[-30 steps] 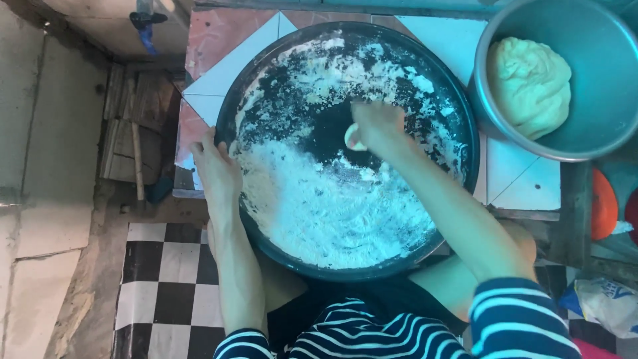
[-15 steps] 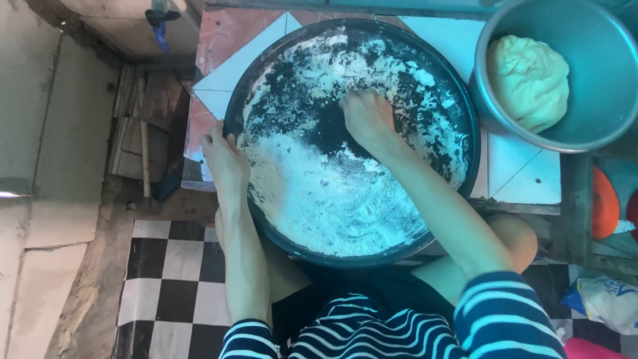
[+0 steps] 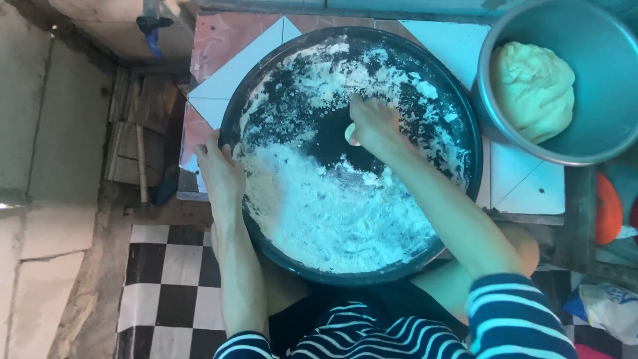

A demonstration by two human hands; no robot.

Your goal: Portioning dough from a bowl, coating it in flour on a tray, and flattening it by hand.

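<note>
At centre of the big dark round pan (image 3: 465, 119), right hand (image 3: 373, 123) rests palm-down w/ fingers curled over a small pale piece of dough (image 3: 351, 135), pressing it onto the bare black patch of the pan floor. Only the left edge of the piece shows, so I can't tell how firm the hold is; hand looks loosely closed over it, not fisted.

Vs. a sec ago: the hand sat a bit lower-right w/ the dough piece peeking out at its near side; half a sec ago the piece was fully covered. Now it shows again at the hand's left edge, so hand and piece have shifted slightly across the pan centre — looks like a rolling or rubbing motion on the spot, not a lift.

Left hand (image 3: 220, 174) grips the pan's left rim, fingers wrapped over the edge, thumb side toward the flour; same spot as before, steadying.

Outward: white flour (image 3: 332, 213) lies thick over the near half of the pan, thinner and patchy round the far rim. Pan sits on a desk (image 3: 232, 60) tiled in white and reddish triangles. To the right, touching or just beside the pan, a metal bowl (image 3: 598, 143) holds a big lump of pale dough (image 3: 531, 86). Below, striped sleeves and a black-and-white checked floor (image 3: 166, 279).
</note>
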